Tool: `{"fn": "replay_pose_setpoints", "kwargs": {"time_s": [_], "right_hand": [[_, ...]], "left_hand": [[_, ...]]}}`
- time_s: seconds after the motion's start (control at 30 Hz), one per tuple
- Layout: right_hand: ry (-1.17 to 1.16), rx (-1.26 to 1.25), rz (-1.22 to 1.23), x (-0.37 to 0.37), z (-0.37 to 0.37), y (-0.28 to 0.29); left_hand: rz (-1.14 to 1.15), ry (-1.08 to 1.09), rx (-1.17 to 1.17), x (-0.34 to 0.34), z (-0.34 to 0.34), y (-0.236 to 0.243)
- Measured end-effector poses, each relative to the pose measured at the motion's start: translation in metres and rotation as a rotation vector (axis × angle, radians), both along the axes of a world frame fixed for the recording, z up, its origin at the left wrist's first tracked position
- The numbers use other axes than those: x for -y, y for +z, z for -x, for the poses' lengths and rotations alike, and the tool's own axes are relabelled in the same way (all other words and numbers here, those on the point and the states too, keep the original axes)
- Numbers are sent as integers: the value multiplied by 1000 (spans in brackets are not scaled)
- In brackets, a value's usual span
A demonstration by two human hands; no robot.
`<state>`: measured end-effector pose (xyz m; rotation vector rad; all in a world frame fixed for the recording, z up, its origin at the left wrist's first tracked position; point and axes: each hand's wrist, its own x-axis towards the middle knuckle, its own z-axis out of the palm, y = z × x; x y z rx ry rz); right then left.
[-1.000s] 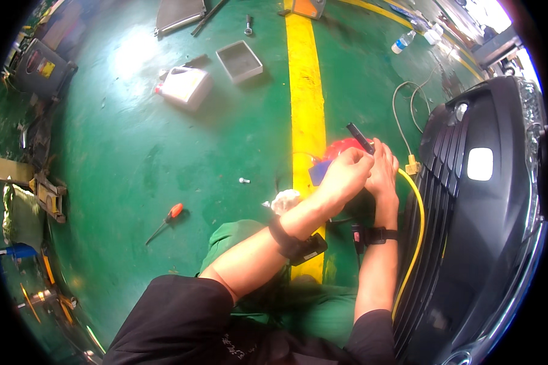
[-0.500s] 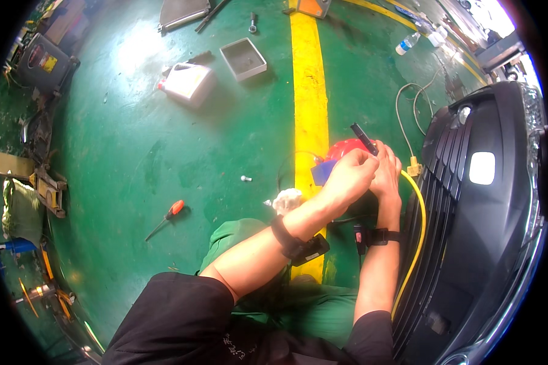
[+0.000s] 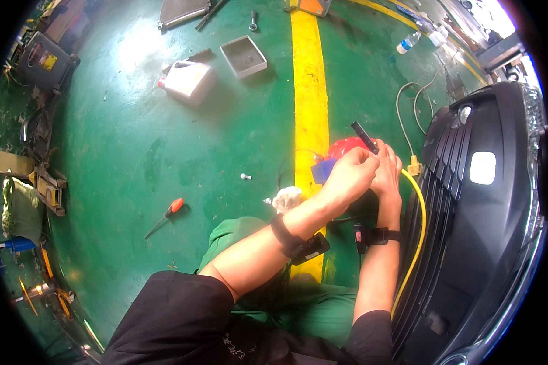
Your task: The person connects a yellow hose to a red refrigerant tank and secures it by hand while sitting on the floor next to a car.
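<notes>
My left hand [image 3: 354, 173] is closed in a pinch, its thumb and fingertips right against my right hand; whatever it pinches is too small to make out. My right hand [image 3: 385, 170] is curled close beside it. From its fingertips a slim black bar-shaped piece [image 3: 363, 135] sticks up, slanting to the left. Behind the hands lies a rounded, glossy red part [image 3: 345, 146], mostly covered by them. A flat blue piece [image 3: 322, 171] shows just left of the left hand. Beneath the left forearm a crumpled white cloth or glove [image 3: 287, 198] rests on the floor.
A black car bumper [image 3: 493, 164] stands along the right, with a yellow cable [image 3: 422, 213] before it. On the green floor lie an orange-handled screwdriver [image 3: 175, 207], a bolt [image 3: 245, 176], a white jug [image 3: 189, 81], a shallow tray [image 3: 243, 72] and a water bottle [image 3: 408, 42].
</notes>
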<state>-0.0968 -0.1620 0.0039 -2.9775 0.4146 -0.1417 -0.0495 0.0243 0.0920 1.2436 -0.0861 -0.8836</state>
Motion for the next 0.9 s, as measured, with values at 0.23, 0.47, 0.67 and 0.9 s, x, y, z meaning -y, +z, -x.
{"fn": "replay_pose_setpoints", "kwargs": {"time_s": [0.23,0.47,0.67,0.9], "right_hand": [[9,17,2,3,0,-5],[-16,4,12,-3,-1,0],[-26,21,-9,-3,-1,-2],[-31,-1,-32,-5,-2,4]], "left_hand": [[12,-1,-5,1,0,-1],[-7,-6,-5,0,-1,0],[-7,-6,-5,0,-1,-1],[-14,-13,5,0,-1,1]]}}
